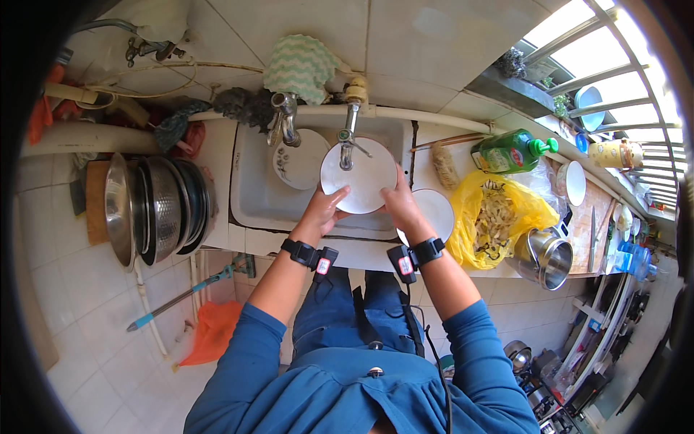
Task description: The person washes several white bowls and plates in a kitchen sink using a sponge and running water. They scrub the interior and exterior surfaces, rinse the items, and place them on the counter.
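Observation:
Between my left hand [324, 209] and my right hand [399, 202] is a white plate with a thin dark rim [360, 187]. Each hand grips one side, thumbs on its upper face. A chrome faucet [347, 141] hangs over the plate and hides part of it. Whether water is running, I cannot tell. Below is a grey rectangular sink [255, 200], where a second plate with a dark leaf-like pattern [297, 168] lies. A second chrome tap [284, 122] juts over that plate. Another white plate [435, 211] rests on the counter beside my right forearm.
Right of the sink stand a green dish soap bottle [507, 152], a yellow plastic bag of scraps [461, 228], a loofah [444, 165] and a steel pot [547, 260]. A knife [592, 238] lies on a cutting board [580, 217]. Metal basins [171, 206] stand upright at left.

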### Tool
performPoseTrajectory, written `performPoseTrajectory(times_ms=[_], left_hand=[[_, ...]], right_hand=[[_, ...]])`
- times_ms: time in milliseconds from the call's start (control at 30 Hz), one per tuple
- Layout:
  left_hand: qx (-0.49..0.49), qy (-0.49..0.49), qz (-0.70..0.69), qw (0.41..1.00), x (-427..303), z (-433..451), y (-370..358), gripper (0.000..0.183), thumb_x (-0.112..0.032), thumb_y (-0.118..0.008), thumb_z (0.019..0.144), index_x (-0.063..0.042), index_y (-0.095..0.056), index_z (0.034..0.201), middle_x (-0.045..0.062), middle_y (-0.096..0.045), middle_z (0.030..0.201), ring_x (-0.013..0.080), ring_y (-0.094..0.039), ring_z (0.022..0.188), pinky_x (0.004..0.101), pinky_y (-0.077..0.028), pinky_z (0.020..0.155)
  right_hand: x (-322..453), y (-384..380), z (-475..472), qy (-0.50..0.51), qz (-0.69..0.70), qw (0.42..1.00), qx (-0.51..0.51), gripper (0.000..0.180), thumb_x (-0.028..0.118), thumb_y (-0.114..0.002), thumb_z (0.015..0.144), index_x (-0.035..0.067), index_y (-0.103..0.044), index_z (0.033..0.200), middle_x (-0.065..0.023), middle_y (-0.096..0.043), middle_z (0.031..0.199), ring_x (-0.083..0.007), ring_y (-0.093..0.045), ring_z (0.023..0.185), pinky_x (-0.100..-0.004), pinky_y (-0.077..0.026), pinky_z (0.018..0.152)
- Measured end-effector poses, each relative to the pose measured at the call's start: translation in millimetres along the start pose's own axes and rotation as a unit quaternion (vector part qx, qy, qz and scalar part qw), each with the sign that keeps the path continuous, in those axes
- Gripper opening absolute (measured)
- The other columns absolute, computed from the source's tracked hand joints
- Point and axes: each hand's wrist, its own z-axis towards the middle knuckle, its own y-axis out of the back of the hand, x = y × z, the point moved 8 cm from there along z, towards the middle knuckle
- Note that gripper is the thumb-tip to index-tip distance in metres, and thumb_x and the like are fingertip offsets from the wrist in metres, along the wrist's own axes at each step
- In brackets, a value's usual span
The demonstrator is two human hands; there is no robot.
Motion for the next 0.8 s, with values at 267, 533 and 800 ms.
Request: performPoseTrajectory(times_ms=[267, 533, 800], left_hand=[[-0.081, 0.124, -0.214, 0.966, 84, -11, 16, 0.043, -0.048, -0.050, 0.096, -0.018, -0.049, 0.127, 0.004, -0.054, 0.125, 0.0223, -0.053, 0.105, 0.0437, -0.043, 0.093], [0.094, -0.108, 0.134, 0.981, 101, 35, -109, 0.042, -0.022, -0.058, 0.094, -0.006, -0.043, 0.131, 0.010, -0.050, 0.127, 0.0145, -0.050, 0.113, 0.0320, -0.048, 0.088], [0.081, 0.052, 0.127, 0.987, 105, 24, -74, 0.058, 0.002, -0.049, 0.083, -0.006, -0.035, 0.139, 0.012, -0.046, 0.133, 0.0251, -0.052, 0.117, 0.0403, -0.052, 0.091]], right_hand=[[-3, -7, -14, -0.071, 0.108, 0.992, 0.012, 0.065, -0.005, -0.042, 0.087, 0.010, -0.023, 0.148, -0.0171, -0.043, 0.137, -0.0342, -0.051, 0.119, -0.0485, -0.058, 0.083], [2, 10, -25, -0.092, 0.137, 0.986, 0.000, 0.070, -0.008, -0.041, 0.081, 0.011, -0.023, 0.146, -0.0190, -0.042, 0.134, -0.0404, -0.052, 0.116, -0.0496, -0.061, 0.077], [12, 20, -33, -0.087, 0.100, 0.991, 0.025, 0.075, -0.009, -0.042, 0.078, 0.011, -0.023, 0.147, -0.0189, -0.037, 0.140, -0.0365, -0.053, 0.117, -0.0497, -0.057, 0.084]])
